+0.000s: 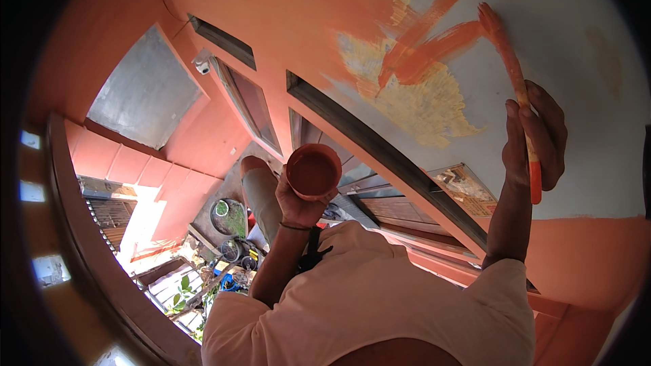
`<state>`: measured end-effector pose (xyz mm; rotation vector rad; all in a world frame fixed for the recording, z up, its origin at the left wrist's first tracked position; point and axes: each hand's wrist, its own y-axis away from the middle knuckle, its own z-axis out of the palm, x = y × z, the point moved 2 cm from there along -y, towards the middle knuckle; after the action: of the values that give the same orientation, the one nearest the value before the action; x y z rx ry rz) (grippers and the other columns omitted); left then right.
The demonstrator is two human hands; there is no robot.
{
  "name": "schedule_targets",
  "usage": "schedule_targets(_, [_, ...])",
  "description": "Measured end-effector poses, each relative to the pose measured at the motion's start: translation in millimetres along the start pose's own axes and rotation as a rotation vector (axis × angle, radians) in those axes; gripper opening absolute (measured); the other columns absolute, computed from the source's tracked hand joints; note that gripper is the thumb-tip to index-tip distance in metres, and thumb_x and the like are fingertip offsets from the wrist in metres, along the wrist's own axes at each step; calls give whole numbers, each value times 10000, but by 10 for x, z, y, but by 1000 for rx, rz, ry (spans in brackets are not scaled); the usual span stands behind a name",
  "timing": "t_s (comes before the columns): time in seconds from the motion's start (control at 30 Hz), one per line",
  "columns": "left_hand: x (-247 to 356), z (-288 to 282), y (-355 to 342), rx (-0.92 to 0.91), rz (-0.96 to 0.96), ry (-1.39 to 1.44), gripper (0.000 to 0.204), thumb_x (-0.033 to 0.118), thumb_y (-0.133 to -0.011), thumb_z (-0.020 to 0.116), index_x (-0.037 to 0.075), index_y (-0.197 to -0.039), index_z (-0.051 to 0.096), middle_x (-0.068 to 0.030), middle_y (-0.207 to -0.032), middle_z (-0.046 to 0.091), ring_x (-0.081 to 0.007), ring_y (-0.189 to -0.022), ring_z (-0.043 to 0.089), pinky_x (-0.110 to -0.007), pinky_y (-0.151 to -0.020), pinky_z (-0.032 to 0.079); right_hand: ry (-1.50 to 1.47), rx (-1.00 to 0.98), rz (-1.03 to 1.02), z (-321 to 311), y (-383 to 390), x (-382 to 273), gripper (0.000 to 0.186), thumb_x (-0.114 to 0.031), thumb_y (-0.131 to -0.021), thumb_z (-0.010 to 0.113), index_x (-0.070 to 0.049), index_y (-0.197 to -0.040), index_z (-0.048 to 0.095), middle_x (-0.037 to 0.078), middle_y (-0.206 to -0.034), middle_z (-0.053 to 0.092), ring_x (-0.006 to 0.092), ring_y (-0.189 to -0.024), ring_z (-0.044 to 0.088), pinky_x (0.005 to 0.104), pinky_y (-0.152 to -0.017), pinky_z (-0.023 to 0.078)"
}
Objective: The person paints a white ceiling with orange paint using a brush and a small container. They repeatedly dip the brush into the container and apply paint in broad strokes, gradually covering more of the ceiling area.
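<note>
My left hand (pixel 302 207) is wrapped round a small round cup (pixel 313 171) of reddish-orange paint, held in front of my chest with its mouth facing up. On the right, my right hand (pixel 544 132) grips a paintbrush (pixel 510 61) by its handle, whose end is red. The paint-covered bristles touch the wall (pixel 563 41) at the end of a fresh orange stroke (pixel 444 47). Around that stroke the surface is grey, with a rough yellowish patch (pixel 424 105) below it and orange paint to the left.
Dark-framed openings (pixel 366 135) run along the wall below the painting. A white camera (pixel 202 61) is fixed near the corner. A grey panel (pixel 146 91) is at left, beside a curved ledge (pixel 88 237). Far below lie buckets (pixel 230 251), plants (pixel 183 291) and clutter.
</note>
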<state>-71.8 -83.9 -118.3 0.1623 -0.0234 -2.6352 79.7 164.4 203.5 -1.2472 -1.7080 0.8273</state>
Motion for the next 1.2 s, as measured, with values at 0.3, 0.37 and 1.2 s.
schedule_targets(0.3, [-70,93,-16,15,-14,-6,633,526,-980,649,153,-1477,533,-155,-1468,576,-402,-1297,593,-570,-849,609,-332,-247,325,315,556,-81,304,58,-806,866,-13,-1068,729,170,-1058,755,267,-929,762,341,-767,629])
schedule_targets(0.37, [-72,78,-18,9,-22,70,652,496,-960,641,130,-1488,527,-187,-1454,586,-480,-1315,565,-594,-859,615,-251,-233,305,247,569,5,313,56,-799,874,-20,-1067,730,163,-1060,757,265,-931,763,341,-771,631])
schedule_targets(1.2, [-101,144,-73,37,-35,-26,623,507,-988,574,114,-1471,547,-204,-1423,602,-456,-1290,572,-568,-804,624,15,-160,258,39,233,-63,330,25,-817,873,-15,-1090,691,163,-988,770,296,-844,780,339,-681,644])
